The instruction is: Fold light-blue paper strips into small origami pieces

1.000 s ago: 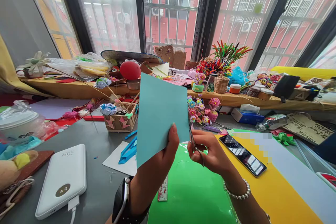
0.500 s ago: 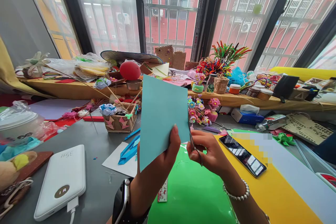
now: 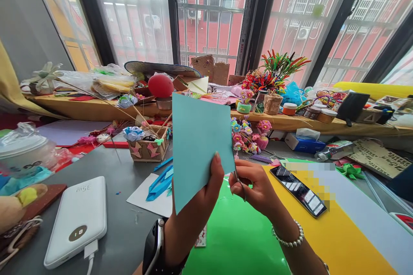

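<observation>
While the left hand pinches the blue paper taut, the right hand, gripping scissors alongside, should snip slowly.

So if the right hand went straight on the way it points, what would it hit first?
Probably the light blue sheet in the left hand, though depth is hard to judge.

Single head-worn view, facing forward and down, close above the desk, toward windows
</observation>
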Action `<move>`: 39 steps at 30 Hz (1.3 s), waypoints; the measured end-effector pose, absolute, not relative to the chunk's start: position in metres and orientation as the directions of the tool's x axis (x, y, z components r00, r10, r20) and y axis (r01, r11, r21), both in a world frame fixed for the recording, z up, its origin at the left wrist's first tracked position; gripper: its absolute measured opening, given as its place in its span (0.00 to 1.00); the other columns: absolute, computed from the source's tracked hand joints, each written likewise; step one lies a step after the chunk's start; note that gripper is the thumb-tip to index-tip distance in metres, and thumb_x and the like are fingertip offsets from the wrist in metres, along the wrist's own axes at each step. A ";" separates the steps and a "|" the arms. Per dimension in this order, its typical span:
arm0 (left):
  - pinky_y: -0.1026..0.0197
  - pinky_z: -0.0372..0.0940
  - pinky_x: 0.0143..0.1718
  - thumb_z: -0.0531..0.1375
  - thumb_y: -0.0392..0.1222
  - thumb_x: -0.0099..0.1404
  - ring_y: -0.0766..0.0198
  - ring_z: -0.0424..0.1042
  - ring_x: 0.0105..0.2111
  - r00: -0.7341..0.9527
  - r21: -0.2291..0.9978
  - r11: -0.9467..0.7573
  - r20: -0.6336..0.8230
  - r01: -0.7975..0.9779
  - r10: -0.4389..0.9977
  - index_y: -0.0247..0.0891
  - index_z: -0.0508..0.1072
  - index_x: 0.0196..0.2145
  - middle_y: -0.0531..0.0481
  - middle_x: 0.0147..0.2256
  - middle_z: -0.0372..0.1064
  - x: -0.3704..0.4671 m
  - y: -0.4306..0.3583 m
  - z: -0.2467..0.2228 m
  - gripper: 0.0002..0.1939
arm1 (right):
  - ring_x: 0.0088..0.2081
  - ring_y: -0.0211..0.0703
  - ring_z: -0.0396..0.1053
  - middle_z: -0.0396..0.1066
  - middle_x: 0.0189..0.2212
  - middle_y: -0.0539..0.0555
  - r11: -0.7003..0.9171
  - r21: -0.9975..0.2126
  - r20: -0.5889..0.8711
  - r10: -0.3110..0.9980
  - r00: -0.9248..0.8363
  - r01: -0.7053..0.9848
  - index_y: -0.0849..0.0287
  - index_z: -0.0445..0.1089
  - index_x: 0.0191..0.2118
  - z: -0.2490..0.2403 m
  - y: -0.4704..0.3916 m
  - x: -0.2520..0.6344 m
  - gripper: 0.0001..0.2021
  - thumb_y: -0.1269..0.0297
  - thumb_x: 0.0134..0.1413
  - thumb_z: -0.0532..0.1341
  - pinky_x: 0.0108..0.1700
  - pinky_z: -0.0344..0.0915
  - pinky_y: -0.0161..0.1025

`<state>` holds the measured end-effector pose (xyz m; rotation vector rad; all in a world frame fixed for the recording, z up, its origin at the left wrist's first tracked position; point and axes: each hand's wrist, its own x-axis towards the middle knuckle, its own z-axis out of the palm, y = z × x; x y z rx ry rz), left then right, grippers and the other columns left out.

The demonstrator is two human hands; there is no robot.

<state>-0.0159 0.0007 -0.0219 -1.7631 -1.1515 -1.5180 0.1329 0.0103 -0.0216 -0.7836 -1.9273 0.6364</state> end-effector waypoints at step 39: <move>0.53 0.62 0.39 0.58 0.34 0.54 0.58 0.69 0.28 0.039 0.076 -0.486 0.974 0.871 0.222 0.43 0.72 0.35 0.51 0.24 0.69 -0.018 0.001 -0.020 0.10 | 0.22 0.34 0.54 0.55 0.20 0.49 0.655 -0.717 0.543 0.740 -0.398 0.241 0.61 0.63 0.18 -0.022 0.011 0.138 0.28 0.38 0.45 0.48 0.21 0.50 0.32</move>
